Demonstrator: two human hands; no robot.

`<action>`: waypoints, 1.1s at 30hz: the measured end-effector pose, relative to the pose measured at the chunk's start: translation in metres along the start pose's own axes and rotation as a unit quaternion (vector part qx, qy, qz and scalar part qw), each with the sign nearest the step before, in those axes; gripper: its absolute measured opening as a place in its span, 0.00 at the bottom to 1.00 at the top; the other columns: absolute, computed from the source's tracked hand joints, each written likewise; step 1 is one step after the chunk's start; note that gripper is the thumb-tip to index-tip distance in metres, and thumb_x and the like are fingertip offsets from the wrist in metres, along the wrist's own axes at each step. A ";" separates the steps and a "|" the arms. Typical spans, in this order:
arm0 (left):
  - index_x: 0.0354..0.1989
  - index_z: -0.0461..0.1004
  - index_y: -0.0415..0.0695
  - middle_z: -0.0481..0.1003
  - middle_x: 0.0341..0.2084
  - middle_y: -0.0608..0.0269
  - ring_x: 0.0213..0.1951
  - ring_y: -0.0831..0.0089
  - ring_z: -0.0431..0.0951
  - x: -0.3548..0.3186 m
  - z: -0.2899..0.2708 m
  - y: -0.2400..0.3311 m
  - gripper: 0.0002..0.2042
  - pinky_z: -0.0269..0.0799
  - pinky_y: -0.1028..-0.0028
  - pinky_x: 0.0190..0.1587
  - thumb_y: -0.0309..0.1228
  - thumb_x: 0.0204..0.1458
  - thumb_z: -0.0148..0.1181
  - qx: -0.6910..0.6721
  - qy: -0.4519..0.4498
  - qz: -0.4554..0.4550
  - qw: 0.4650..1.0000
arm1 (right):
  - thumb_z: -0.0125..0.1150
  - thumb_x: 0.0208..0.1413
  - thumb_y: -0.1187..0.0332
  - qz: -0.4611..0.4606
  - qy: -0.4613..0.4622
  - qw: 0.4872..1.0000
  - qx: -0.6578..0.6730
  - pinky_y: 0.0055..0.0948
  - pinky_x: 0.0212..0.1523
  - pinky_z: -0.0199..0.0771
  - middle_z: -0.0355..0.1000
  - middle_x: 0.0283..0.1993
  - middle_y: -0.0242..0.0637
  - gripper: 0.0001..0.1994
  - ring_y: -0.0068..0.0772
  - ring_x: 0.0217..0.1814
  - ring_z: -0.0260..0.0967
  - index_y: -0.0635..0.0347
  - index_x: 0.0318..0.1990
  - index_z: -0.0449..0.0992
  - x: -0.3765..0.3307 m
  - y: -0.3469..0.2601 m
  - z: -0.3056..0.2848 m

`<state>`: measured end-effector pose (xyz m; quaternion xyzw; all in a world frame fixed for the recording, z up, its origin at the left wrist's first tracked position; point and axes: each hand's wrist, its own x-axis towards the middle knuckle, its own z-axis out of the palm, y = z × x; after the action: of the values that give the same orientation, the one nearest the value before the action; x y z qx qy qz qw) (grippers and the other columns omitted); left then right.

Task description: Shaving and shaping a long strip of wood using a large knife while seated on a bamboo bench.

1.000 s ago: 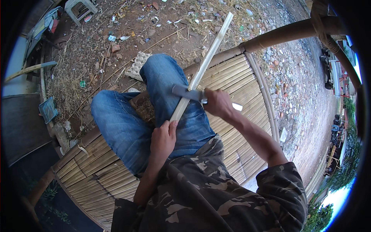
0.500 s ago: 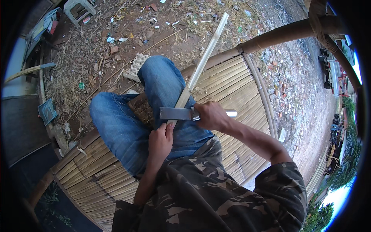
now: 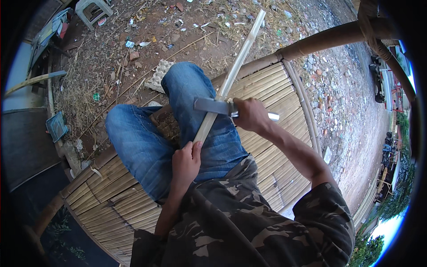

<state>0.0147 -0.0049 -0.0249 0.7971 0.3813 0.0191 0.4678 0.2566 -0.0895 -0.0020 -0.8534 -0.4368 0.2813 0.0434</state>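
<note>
A long pale bamboo strip (image 3: pixel 240 55) slants across my jeans-clad thigh, its far end reaching out over the ground. Its near end is gripped in my left hand (image 3: pixel 187 161), thumb laid along the top. My right hand (image 3: pixel 251 115) is closed round the handle of a broad-bladed knife (image 3: pixel 211 106), and the bright butt of the handle sticks out past the fist. The blade lies crosswise over the strip, a good way beyond my left hand. Whether its edge cuts into the strip is too small to make out.
I sit on a bamboo-slat bench (image 3: pixel 267 95) with a thick pole railing (image 3: pixel 331 43) at the far right. An egg tray (image 3: pixel 159 75) lies on the littered ground beyond my knees. A plastic stool (image 3: pixel 93 12) stands at the far left, a blue basket (image 3: pixel 56 126) nearer.
My right hand and the knife have slid away from me along the bamboo strip, farther from my left hand. My left hand keeps its hold at the near end.
</note>
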 end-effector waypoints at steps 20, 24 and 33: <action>0.24 0.71 0.39 0.70 0.14 0.44 0.21 0.45 0.75 -0.005 -0.002 0.000 0.18 0.66 0.56 0.21 0.38 0.63 0.51 -0.018 -0.013 -0.011 1.000 | 0.62 0.41 0.71 0.016 0.087 0.996 -0.007 0.44 0.29 0.75 0.74 0.23 0.45 0.06 0.52 0.27 0.75 0.60 0.29 0.76 0.050 0.056 -0.017; 0.23 0.70 0.38 0.70 0.13 0.45 0.20 0.46 0.75 0.001 -0.003 0.005 0.18 0.65 0.57 0.21 0.38 0.63 0.52 -0.011 0.008 0.000 1.000 | 0.60 0.43 0.71 0.007 0.099 0.995 0.003 0.43 0.27 0.74 0.74 0.22 0.46 0.05 0.50 0.25 0.74 0.60 0.30 0.76 0.040 0.037 -0.003; 0.21 0.68 0.39 0.70 0.11 0.49 0.16 0.49 0.74 -0.007 -0.008 -0.003 0.19 0.66 0.59 0.20 0.38 0.63 0.52 -0.011 -0.002 -0.020 1.000 | 0.58 0.47 0.69 0.041 0.093 0.995 0.004 0.44 0.30 0.74 0.74 0.24 0.48 0.05 0.50 0.27 0.75 0.60 0.30 0.75 0.038 0.027 -0.009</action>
<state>0.0049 -0.0030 -0.0203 0.7844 0.3959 0.0124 0.4772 0.2985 -0.0752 -0.0195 -0.8928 -0.3946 0.2035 0.0756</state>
